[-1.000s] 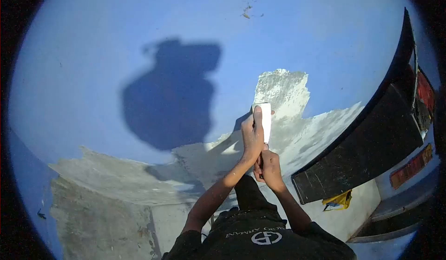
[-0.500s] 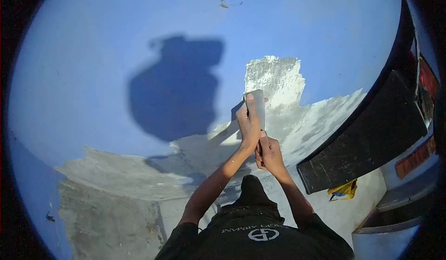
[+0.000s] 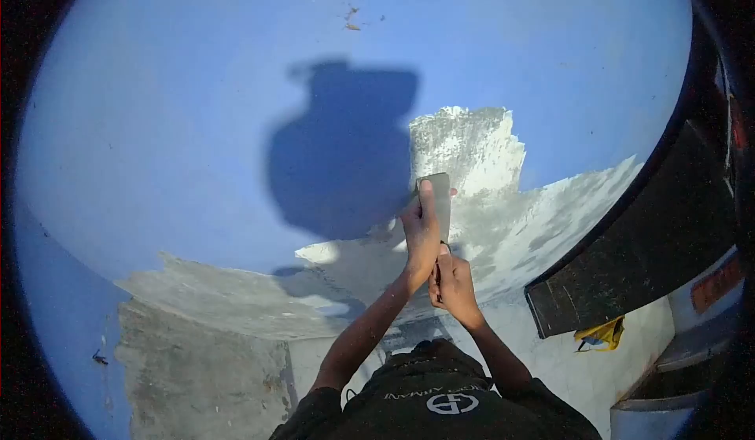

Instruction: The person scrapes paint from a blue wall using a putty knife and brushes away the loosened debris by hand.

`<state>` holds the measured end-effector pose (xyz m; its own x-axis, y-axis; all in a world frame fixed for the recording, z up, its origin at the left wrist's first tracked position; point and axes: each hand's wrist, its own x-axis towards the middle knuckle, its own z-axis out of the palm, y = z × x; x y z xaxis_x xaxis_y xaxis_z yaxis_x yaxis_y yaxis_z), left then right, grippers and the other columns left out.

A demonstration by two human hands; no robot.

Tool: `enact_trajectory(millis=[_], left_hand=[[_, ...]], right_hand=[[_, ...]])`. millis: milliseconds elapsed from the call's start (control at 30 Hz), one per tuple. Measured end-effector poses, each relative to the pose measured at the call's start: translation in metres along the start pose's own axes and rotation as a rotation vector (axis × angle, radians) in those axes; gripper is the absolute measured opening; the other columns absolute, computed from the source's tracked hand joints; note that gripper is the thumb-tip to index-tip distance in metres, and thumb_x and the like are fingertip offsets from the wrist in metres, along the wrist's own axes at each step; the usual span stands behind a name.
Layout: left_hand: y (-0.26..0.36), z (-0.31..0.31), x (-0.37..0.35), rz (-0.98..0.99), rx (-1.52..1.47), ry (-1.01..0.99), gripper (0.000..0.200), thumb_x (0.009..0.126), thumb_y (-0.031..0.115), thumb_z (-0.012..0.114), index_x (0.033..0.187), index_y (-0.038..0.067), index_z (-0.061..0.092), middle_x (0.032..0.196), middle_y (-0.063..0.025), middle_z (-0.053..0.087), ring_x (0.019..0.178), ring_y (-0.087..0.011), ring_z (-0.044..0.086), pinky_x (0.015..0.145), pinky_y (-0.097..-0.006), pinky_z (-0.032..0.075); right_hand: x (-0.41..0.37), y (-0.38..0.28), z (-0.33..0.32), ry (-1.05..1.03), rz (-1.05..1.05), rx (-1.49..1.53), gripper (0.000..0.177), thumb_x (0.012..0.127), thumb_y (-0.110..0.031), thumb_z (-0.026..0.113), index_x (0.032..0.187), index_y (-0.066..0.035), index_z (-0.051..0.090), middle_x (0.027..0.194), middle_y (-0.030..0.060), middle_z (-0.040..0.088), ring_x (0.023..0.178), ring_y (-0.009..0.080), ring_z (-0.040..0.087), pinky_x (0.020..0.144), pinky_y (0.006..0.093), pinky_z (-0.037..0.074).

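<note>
A flat grey tool [image 3: 443,204] lies against the wall, over the lower part of a rough whitish patch [image 3: 468,149] in the blue paint. My left hand [image 3: 422,231] grips the tool's left side, its thumb lying along the face near the top edge. Below and to the right, my right hand [image 3: 452,279] is closed around the tool's lower end, where a dark handle partly shows. The fingers behind the tool are mostly hidden.
Blue wall [image 3: 197,125] fills the upper view, with a dark shadow on it. Bare grey plaster [image 3: 212,361] shows at lower left. A black panel [image 3: 645,235] stands at right, with a yellow item [image 3: 604,335] under it and ledges [image 3: 676,377] at lower right.
The view has shifted, so the wall, panel and yellow item sit further right. Both hands and the tool appear slightly lower in the view, and the shadow has moved right, nearer the patch.
</note>
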<state>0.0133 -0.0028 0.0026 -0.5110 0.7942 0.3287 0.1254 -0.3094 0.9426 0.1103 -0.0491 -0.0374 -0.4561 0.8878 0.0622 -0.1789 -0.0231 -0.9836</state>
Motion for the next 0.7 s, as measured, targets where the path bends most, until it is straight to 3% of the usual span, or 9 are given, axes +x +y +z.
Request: enact_trajectory(millis=[233, 333, 400, 467, 533, 600, 633, 667, 700], left_hand=[[0.059, -0.003, 0.024, -0.001, -0.159, 0.133, 0.056, 0.099, 0.045, 0.038, 0.072, -0.001, 0.057, 0.056, 0.0024, 0.039, 0.053, -0.0063, 0.033, 0.050, -0.0270, 0.027], [-0.009, -0.012, 0.001, -0.122, 0.141, 0.163, 0.057, 0.094, 0.054, 0.043, 0.074, 0.002, 0.057, 0.057, 0.0028, 0.041, 0.052, -0.0068, 0.036, 0.049, -0.0258, 0.030], [-0.057, -0.024, -0.034, -0.041, 0.313, -0.024, 0.045, 0.098, 0.038, 0.042, 0.088, -0.001, 0.061, 0.055, 0.0005, 0.042, 0.052, -0.0069, 0.038, 0.047, -0.0285, 0.031], [-0.099, -0.049, -0.076, -0.402, 0.102, -0.187, 0.041, 0.098, 0.035, 0.042, 0.096, 0.000, 0.063, 0.056, -0.0005, 0.045, 0.051, -0.0088, 0.046, 0.048, -0.0293, 0.039], [-0.144, -0.099, -0.111, -0.474, 0.211, -0.293, 0.033, 0.097, 0.027, 0.041, 0.112, 0.003, 0.057, 0.056, -0.0049, 0.053, 0.051, -0.0177, 0.056, 0.054, -0.0332, 0.048], [-0.198, -0.163, -0.159, -0.383, 0.569, -0.278, 0.037, 0.095, 0.021, 0.041, 0.131, 0.009, 0.043, 0.081, -0.0150, 0.064, 0.062, -0.0272, 0.063, 0.063, -0.0391, 0.052], [-0.231, -0.201, -0.185, -0.267, 1.134, -0.417, 0.049, 0.093, 0.016, 0.043, 0.139, 0.014, 0.029, 0.114, -0.0206, 0.059, 0.077, -0.0349, 0.065, 0.074, -0.0437, 0.052], [-0.186, -0.198, -0.198, -0.216, 1.590, -0.438, 0.045, 0.091, 0.016, 0.047, 0.135, 0.012, 0.037, 0.129, -0.0188, 0.048, 0.100, -0.0363, 0.059, 0.086, -0.0418, 0.048], [-0.194, -0.219, -0.210, -0.184, 1.533, -0.450, 0.042, 0.090, 0.014, 0.050, 0.131, 0.009, 0.045, 0.131, -0.0173, 0.048, 0.115, -0.0368, 0.049, 0.095, -0.0395, 0.042]], right_hand=[[0.020, -0.060, 0.011, -0.066, -0.110, -0.077, 0.051, 0.101, -0.039, 0.034, 0.063, -0.005, 0.041, 0.044, 0.0023, 0.038, 0.033, 0.0107, 0.037, 0.032, 0.0261, 0.027], [0.007, -0.001, -0.005, -0.077, -0.111, -0.051, 0.049, 0.100, -0.038, 0.035, 0.063, -0.006, 0.041, 0.044, 0.0008, 0.037, 0.033, 0.0104, 0.036, 0.032, 0.0259, 0.027], [-0.006, 0.071, -0.031, -0.074, -0.048, -0.062, 0.045, 0.100, -0.035, 0.038, 0.065, -0.007, 0.041, 0.046, 0.0001, 0.037, 0.033, 0.0101, 0.034, 0.032, 0.0259, 0.027], [-0.037, 0.088, -0.052, -0.014, 0.209, -0.120, 0.039, 0.096, -0.036, 0.048, 0.074, -0.003, 0.051, 0.052, 0.0055, 0.049, 0.044, 0.0184, 0.050, 0.046, 0.0331, 0.041], [-0.066, 0.111, -0.076, -0.002, 0.130, -0.346, 0.037, 0.095, -0.035, 0.050, 0.076, -0.003, 0.052, 0.055, 0.0083, 0.051, 0.046, 0.0219, 0.052, 0.047, 0.0344, 0.042], [-0.090, 0.129, -0.106, -0.002, 0.062, -0.579, 0.034, 0.094, -0.033, 0.052, 0.078, -0.003, 0.054, 0.057, 0.0111, 0.054, 0.049, 0.0255, 0.054, 0.048, 0.0358, 0.043], [-0.098, 0.138, -0.122, -0.019, -0.100, -0.856, 0.032, 0.092, -0.031, 0.056, 0.078, -0.002, 0.056, 0.058, 0.0110, 0.053, 0.050, 0.0245, 0.053, 0.049, 0.0357, 0.042], [-0.103, 0.142, -0.132, -0.040, -0.277, -1.132, 0.029, 0.090, -0.028, 0.059, 0.078, -0.001, 0.057, 0.058, 0.0108, 0.052, 0.051, 0.0235, 0.052, 0.049, 0.0356, 0.042], [-0.105, 0.140, -0.138, -0.047, -0.262, -1.135, 0.029, 0.090, -0.028, 0.059, 0.078, -0.001, 0.057, 0.058, 0.0108, 0.052, 0.051, 0.0235, 0.052, 0.049, 0.0356, 0.042]])
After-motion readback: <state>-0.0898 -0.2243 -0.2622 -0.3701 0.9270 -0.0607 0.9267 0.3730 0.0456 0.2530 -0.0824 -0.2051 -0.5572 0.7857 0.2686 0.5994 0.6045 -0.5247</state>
